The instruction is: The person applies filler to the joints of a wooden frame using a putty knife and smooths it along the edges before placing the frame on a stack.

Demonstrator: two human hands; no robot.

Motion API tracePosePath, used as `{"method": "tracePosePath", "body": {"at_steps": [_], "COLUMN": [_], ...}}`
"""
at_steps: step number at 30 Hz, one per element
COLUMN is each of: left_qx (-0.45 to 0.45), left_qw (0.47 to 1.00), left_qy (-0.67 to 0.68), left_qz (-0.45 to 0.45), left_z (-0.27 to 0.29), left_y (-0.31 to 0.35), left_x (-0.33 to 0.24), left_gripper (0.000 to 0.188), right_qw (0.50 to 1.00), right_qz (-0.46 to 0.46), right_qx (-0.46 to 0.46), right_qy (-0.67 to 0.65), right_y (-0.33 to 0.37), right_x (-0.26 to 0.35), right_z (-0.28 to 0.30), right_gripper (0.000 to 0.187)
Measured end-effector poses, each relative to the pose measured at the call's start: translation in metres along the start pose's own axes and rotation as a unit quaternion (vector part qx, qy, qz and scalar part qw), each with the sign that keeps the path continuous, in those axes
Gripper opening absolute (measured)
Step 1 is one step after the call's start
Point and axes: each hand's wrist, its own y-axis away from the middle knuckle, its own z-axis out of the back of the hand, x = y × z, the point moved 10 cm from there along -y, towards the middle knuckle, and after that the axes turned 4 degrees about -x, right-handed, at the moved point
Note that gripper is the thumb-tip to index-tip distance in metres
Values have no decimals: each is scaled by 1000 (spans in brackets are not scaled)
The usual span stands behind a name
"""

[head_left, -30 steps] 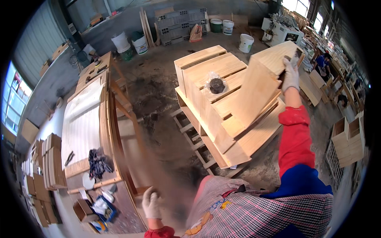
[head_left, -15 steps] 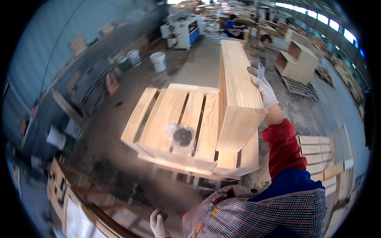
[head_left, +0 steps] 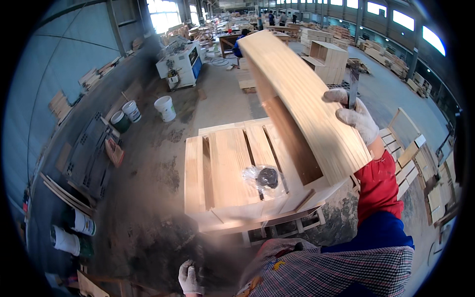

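My right hand (head_left: 358, 119), in a whitish glove, is closed on the upper side of a pale pine drawer (head_left: 302, 94). A flat grey putty knife (head_left: 353, 88) sticks up between the same fingers. The drawer is tilted, its hollow side facing left and its lower end over a stack of pine pieces (head_left: 225, 161) with dark slots between them. On that stack lies a clear plastic bag (head_left: 251, 174) with a dark round thing (head_left: 267, 177) in it. Low at the left, my gloved left hand (head_left: 190, 279) hangs apart from the stack with curled fingers; what they hold, if anything, is hidden.
The stack rests on a slatted pallet (head_left: 284, 230). A white bucket (head_left: 165, 109) and other buckets stand left on the floor, near a white machine (head_left: 180, 67). Wooden cabinets (head_left: 329, 62) stand at the far right. A person in blue (head_left: 239, 45) is partly hidden behind the drawer.
The drawer has gone from nearly upright on the stack to leaning over leftward, showing its hollow side. My right hand has moved with it. The view has shifted, with more of the hall showing.
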Motion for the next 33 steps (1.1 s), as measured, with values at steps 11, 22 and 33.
{"method": "tracePosePath", "body": {"at_steps": [11, 22, 33], "left_qx": [107, 219, 423], "left_qw": [993, 971, 873], "left_qy": [-53, -52, -139], "left_qz": [-27, -76, -201], "left_z": [-24, -40, -83], "left_y": [-128, -225, -312], "left_x": [-47, -45, -100], "left_gripper": [21, 19, 20], "right_qw": [998, 955, 960], "right_qz": [-13, -149, -131], "right_qx": [62, 248, -201], "right_qy": [-10, 64, 143], "right_y": [-27, -61, -24], "right_x": [-59, -139, -120], "right_z": [-123, -225, -97], "right_gripper": [39, 49, 47]}}
